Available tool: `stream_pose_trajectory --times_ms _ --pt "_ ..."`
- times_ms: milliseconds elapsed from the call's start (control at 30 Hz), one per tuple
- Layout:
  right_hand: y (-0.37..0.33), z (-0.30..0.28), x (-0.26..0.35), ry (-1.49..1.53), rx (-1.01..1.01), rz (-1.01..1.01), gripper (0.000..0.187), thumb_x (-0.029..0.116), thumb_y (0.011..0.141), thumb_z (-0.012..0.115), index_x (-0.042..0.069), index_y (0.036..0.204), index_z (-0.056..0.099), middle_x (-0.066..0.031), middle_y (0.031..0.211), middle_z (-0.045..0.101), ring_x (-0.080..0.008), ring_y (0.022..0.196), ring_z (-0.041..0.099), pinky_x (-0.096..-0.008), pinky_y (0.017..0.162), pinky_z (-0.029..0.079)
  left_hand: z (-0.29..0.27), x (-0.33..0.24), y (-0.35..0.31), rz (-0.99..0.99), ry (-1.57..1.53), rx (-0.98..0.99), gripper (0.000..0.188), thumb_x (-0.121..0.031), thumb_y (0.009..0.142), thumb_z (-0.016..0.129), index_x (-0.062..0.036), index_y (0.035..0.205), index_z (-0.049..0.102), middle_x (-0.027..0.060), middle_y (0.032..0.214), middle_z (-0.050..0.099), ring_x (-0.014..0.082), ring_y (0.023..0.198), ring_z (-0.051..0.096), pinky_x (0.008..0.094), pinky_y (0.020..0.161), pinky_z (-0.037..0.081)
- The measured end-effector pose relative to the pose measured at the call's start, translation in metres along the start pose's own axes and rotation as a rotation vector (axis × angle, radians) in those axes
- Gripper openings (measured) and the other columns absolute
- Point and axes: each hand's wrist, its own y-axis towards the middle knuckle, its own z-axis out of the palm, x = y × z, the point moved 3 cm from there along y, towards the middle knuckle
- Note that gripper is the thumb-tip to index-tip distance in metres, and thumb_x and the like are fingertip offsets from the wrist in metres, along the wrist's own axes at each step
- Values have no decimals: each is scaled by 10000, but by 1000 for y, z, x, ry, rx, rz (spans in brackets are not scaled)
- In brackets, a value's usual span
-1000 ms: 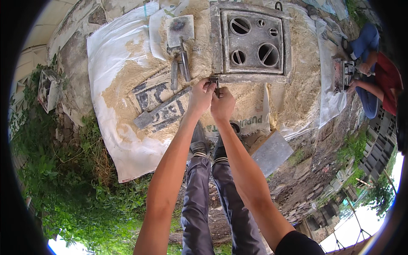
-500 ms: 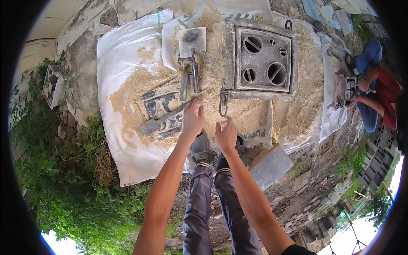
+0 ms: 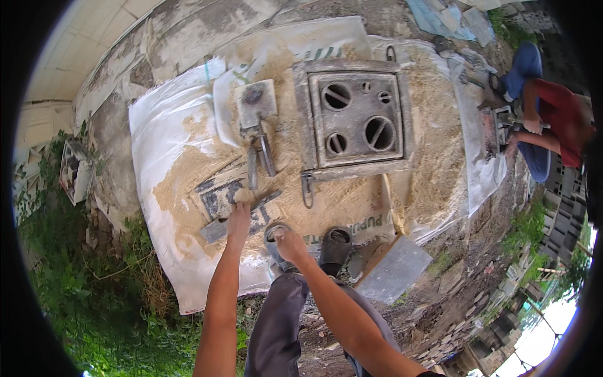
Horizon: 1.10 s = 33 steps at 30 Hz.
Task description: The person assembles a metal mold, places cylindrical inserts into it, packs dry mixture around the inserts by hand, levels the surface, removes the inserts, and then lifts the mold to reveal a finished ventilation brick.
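My left hand (image 3: 239,221) reaches down onto a long grey flat bar (image 3: 215,231), its fingers closed over the bar's middle. The bar lies across a flat board (image 3: 217,191) with dark patches, on sand-strewn white sacking. My right hand (image 3: 290,246) hangs in front of my left shoe with its fingers curled together; whether anything is in them is hidden. Beyond the hands sits a square metal mould (image 3: 355,119) with several round holes crossed by thin bars. A wire loop (image 3: 308,190) hangs at its near left corner. Left of it lies a square metal plate with a handle (image 3: 257,107).
White sacking (image 3: 157,144) spreads under everything, heaped with sand. A grey slab (image 3: 394,270) leans by my right shoe (image 3: 336,248). Green plants (image 3: 100,283) crowd the left. At the far right a person in a red shirt (image 3: 559,119) crouches, hands on a metal tool.
My left hand has moved down and left onto the flat bar. My right hand has left the spot near the wire loop and come left, toward my shoe. The view has shifted.
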Motion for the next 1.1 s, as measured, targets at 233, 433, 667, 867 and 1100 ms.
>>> stream_pose_trajectory --times_ms 233,433,667,867,1100 --pt "-29 -22 -20 38 114 65 210 192 882 499 41 945 631 -226 955 660 -404 932 619 -477 821 478 -14 -15 -8 154 6 70 408 -184 755 667 -65 1119 526 104 1108 497 298 1013 532 372 827 483" --pt "-76 -39 16 118 309 -9 327 203 927 482 -6 1172 537 -260 1087 619 -407 1039 585 -466 897 452 -98 0 -70 263 -12 31 395 -186 750 689 -36 1077 525 124 1049 483 314 952 488 397 862 455" --pt "-132 -114 107 278 103 -527 606 213 837 601 -37 1325 344 -285 1178 550 -431 1065 556 -483 917 433 -296 -72 -69 -121 -885 88 276 -218 919 567 53 874 542 185 756 584 322 683 610 411 636 490" --pt "-117 -254 111 234 -168 -365 384 355 919 553 91 1189 485 -218 825 656 -405 788 651 -448 685 509 -354 -122 6 -49 -1101 239 453 -357 997 441 58 884 581 158 655 600 275 574 624 403 535 465" --pt "-129 -361 86 21 -269 -154 296 302 914 595 27 1022 626 -195 689 599 -306 576 569 -384 570 451 -371 -196 27 119 -1434 177 349 -299 997 445 19 934 576 180 725 643 310 669 642 408 604 475"
